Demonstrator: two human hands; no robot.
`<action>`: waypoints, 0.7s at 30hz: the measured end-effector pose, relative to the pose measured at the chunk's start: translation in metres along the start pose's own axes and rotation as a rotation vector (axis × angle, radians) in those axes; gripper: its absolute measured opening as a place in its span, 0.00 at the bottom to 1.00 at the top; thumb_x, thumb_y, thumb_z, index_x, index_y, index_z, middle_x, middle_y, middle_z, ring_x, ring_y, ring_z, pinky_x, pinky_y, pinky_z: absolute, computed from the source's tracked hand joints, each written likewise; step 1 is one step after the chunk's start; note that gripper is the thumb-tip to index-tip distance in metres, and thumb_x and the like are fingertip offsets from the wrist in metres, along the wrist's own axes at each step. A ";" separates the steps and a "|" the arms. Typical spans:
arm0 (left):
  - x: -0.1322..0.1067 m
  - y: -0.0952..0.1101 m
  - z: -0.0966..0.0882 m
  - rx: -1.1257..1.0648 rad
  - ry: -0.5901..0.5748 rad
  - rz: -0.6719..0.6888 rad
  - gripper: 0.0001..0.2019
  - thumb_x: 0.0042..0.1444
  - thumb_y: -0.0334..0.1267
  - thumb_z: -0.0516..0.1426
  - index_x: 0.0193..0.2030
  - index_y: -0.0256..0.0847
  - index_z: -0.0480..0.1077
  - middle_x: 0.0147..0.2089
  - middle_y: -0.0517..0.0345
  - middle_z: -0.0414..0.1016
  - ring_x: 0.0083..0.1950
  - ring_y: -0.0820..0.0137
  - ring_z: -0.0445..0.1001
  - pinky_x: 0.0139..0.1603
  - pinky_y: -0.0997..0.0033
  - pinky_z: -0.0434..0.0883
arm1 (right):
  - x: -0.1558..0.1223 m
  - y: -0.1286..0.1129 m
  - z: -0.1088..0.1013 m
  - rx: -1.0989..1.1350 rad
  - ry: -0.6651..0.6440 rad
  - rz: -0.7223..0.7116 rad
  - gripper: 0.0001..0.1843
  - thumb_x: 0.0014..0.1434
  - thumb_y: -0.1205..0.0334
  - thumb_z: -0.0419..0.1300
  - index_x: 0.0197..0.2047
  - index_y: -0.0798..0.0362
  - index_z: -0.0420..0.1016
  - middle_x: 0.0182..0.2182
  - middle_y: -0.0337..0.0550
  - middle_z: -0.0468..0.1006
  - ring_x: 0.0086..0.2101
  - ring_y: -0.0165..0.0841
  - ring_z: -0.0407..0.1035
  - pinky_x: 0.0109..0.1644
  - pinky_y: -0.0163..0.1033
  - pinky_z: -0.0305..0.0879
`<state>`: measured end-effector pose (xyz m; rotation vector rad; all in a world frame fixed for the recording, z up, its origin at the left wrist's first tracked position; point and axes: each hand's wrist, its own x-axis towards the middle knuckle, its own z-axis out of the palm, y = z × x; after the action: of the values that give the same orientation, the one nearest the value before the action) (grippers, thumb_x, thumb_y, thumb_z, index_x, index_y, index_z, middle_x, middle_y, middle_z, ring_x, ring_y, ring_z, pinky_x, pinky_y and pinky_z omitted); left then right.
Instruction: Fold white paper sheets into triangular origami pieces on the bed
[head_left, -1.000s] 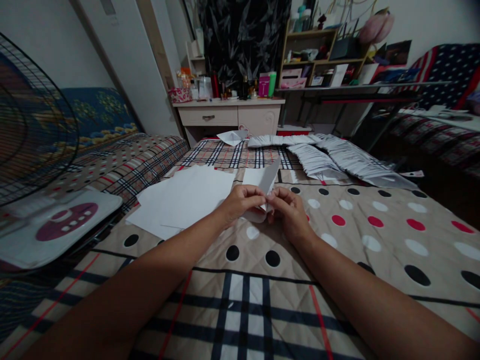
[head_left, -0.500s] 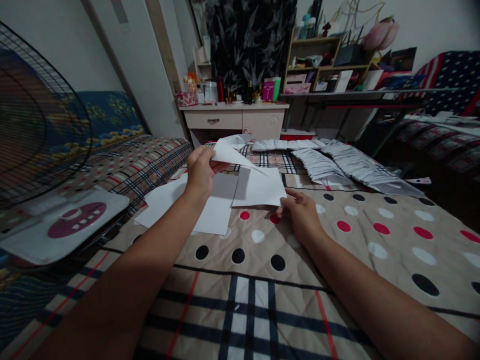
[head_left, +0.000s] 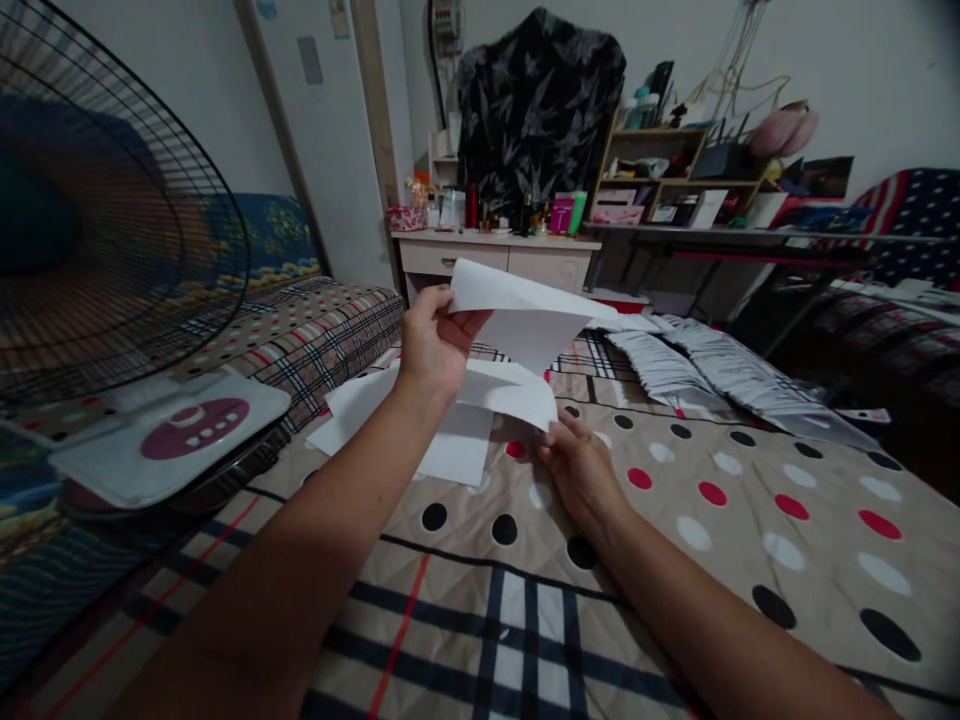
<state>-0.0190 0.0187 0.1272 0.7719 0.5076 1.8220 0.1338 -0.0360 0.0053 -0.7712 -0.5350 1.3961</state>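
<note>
My left hand (head_left: 433, 342) is raised above the bed and pinches a folded white paper piece (head_left: 525, 315) that points to the right. Lower down, my right hand (head_left: 579, 468) grips the near corner of a flat white sheet (head_left: 510, 392) and lifts it off the bedspread. Under and left of that sheet lies a small stack of blank white paper (head_left: 450, 450). Both hands are closed on paper.
Rows of finished folded papers (head_left: 697, 370) lie overlapped at the far right of the quilted bedspread (head_left: 675, 520). A standing fan (head_left: 112, 300) lies at the left, its control panel (head_left: 184, 430) near the bed's edge. A dresser (head_left: 495, 255) and shelves stand behind.
My left hand has lifted the folded paper higher and away from the bed. My right hand has raised the edge of a flat sheet. The camera has tilted up.
</note>
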 end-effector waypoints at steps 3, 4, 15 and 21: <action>-0.004 0.003 0.002 -0.030 -0.029 -0.003 0.02 0.47 0.33 0.56 0.28 0.39 0.65 0.29 0.59 0.76 0.40 0.67 0.79 0.42 0.70 0.78 | -0.005 0.018 0.023 -0.068 0.025 0.051 0.17 0.45 0.72 0.62 0.40 0.53 0.68 0.22 0.32 0.73 0.19 0.22 0.66 0.22 0.26 0.69; -0.004 0.004 0.003 -0.036 -0.035 -0.008 0.02 0.46 0.32 0.56 0.28 0.39 0.65 0.30 0.59 0.76 0.40 0.68 0.79 0.42 0.70 0.78 | -0.007 0.024 0.030 -0.086 0.049 0.059 0.16 0.46 0.73 0.61 0.40 0.53 0.66 0.21 0.32 0.73 0.18 0.23 0.67 0.22 0.26 0.68; -0.003 0.004 0.002 -0.061 -0.031 -0.045 0.02 0.48 0.32 0.56 0.28 0.37 0.65 0.31 0.57 0.78 0.43 0.65 0.80 0.47 0.66 0.79 | -0.025 0.050 0.046 -0.477 0.021 0.019 0.22 0.45 0.64 0.63 0.46 0.53 0.66 0.33 0.41 0.72 0.27 0.32 0.72 0.21 0.34 0.67; -0.005 0.002 0.002 -0.059 -0.031 -0.076 0.02 0.48 0.33 0.56 0.29 0.37 0.65 0.31 0.56 0.77 0.43 0.64 0.80 0.47 0.65 0.78 | -0.017 0.044 0.040 -0.476 -0.005 -0.092 0.22 0.45 0.64 0.64 0.46 0.49 0.68 0.46 0.48 0.75 0.46 0.39 0.71 0.44 0.41 0.71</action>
<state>-0.0174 0.0132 0.1288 0.7302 0.4549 1.7440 0.0728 -0.0463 0.0002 -1.1077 -0.9132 1.1969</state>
